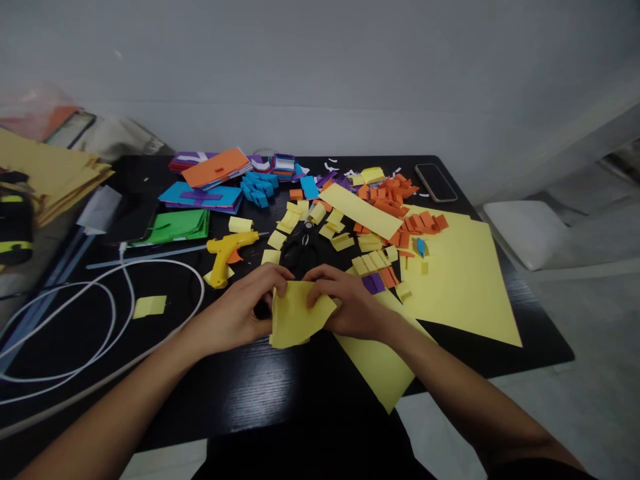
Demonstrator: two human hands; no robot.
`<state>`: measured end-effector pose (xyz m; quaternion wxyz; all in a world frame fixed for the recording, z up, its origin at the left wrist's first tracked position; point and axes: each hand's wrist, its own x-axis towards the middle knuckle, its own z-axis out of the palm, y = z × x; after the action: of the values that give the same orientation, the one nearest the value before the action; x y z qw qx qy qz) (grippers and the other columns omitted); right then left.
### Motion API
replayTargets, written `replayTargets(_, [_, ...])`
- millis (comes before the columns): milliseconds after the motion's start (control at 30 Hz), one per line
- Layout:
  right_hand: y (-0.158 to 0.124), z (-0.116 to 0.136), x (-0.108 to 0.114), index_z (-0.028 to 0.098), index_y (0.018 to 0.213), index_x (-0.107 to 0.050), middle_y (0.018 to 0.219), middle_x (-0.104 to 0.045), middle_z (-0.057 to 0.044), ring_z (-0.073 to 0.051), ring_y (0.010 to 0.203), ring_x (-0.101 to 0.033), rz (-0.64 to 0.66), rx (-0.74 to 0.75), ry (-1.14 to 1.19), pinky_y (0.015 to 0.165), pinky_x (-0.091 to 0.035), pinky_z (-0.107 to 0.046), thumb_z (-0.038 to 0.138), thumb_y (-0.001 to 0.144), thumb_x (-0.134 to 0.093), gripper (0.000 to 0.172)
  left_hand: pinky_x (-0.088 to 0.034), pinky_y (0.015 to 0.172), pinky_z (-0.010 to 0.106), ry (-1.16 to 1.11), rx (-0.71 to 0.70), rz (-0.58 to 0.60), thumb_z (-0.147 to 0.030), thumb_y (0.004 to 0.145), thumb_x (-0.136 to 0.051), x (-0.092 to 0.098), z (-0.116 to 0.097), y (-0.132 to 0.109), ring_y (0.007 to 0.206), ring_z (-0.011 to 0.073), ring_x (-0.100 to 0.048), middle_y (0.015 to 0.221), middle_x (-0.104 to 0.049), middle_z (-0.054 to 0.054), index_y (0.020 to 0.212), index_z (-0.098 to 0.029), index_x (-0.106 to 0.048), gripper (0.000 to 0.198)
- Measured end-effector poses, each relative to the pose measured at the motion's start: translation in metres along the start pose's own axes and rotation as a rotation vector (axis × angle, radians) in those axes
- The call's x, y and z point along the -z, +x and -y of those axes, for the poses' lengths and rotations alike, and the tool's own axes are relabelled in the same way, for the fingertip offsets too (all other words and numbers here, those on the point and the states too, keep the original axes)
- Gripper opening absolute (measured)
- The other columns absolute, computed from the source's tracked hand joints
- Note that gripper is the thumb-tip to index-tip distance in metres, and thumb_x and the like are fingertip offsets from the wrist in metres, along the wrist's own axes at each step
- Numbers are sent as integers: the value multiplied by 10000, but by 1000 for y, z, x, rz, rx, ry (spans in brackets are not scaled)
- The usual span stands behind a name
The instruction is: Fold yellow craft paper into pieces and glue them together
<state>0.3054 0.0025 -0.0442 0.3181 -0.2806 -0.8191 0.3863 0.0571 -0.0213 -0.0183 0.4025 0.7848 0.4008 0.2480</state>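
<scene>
A folded piece of yellow paper [300, 319] is held up between both hands, just above the table's near edge. My left hand [245, 303] grips its left side, thumb below and fingers over the top. On the right side, my right hand [353, 303] pinches the same paper with its fingertips on the front face. Just beyond the paper lie black-handled scissors [300, 252]. A yellow glue gun [227, 255] rests to the left of them. Small folded yellow paper pieces [341, 241] lie scattered around the scissors.
Large yellow sheets [465, 280] cover the table's right side, with a phone [436, 182] behind. Orange folded pieces [425, 222] lie piled near them. Stacks of blue [173, 195], green [183, 225] and orange paper [215, 168] stand at the back left. A white cable [133, 293] loops across the left.
</scene>
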Motion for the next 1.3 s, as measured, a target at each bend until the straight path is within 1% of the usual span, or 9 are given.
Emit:
replayTargets(133, [0,2,3,217,833,-683,1168,-657,-92,-212,999,-697,-6,4,-3,851,-549,-329,154,752,-788,146,-547,847,307,79,-39,19,-125,874,-626,3,-5,1,1081,220,-655,1257,-612,81,915,-225,-549,132])
replayTargets(333, [1,3,6,214,834,-692,1193,-668,-95,-216,1001,-715,-22,-4,30,844,-547,-324,119,730,-788,170,-567,845,307,137,-63,-30,-112,836,-644,7,-6,0,1093,232,-673,1257,-638,91,898,-222,-549,157])
replayTargets(500, [2,4,5,206,812,-684,1169,-679,-91,-203,973,-713,-35,-22,9,832,-547,-308,114,736,-765,144,-582,895,333,242,-118,-35,-131,886,-614,7,-4,-3,1116,239,-685,1267,-651,107,952,-219,-566,120])
replayTargets(600, [1,2,4,198,799,-687,1156,-672,-92,-191,944,-706,-32,3,-27,811,-547,-295,105,740,-749,127,-577,957,377,344,-150,-16,-122,909,-584,5,1,-5,1180,261,-671,1337,-622,134,1055,-215,-579,173])
replayTargets(767, [-2,-4,3,198,859,-699,1127,-659,-94,-196,950,-690,21,69,-117,789,-556,-292,68,742,-723,176,-614,899,402,450,-129,65,-65,873,-534,4,8,-9,1179,286,-685,1418,-571,155,1133,-211,-551,298])
replayTargets(933, [-3,-5,4,197,886,-693,1090,-658,-90,-198,911,-689,82,61,-204,741,-549,-279,41,724,-706,225,-621,879,371,475,-123,69,-21,834,-515,4,5,-8,1158,270,-703,1388,-597,142,1092,-206,-557,320])
replayTargets(1067, [-3,-4,5,185,817,-670,1064,-679,-87,-187,870,-706,56,59,-165,723,-543,-269,48,717,-717,177,-615,893,362,473,-158,77,-20,826,-528,5,4,-6,1149,265,-706,1394,-593,152,1060,-199,-583,300])
replayTargets(1200, [-3,-6,6,192,797,-671,1084,-718,-84,-179,857,-725,28,47,-158,760,-564,-276,102,724,-759,145,-599,925,357,425,-157,55,16,740,-547,6,7,-7,1176,270,-691,1367,-615,142,1027,-189,-603,357])
replayTargets(1300, [-4,-7,7,193,796,-682,1090,-738,-84,-185,871,-739,25,54,-162,774,-573,-278,135,720,-799,151,-587,932,342,353,-151,35,-5,726,-593,7,7,-7,1166,263,-688,1323,-640,124,969,-187,-622,305])
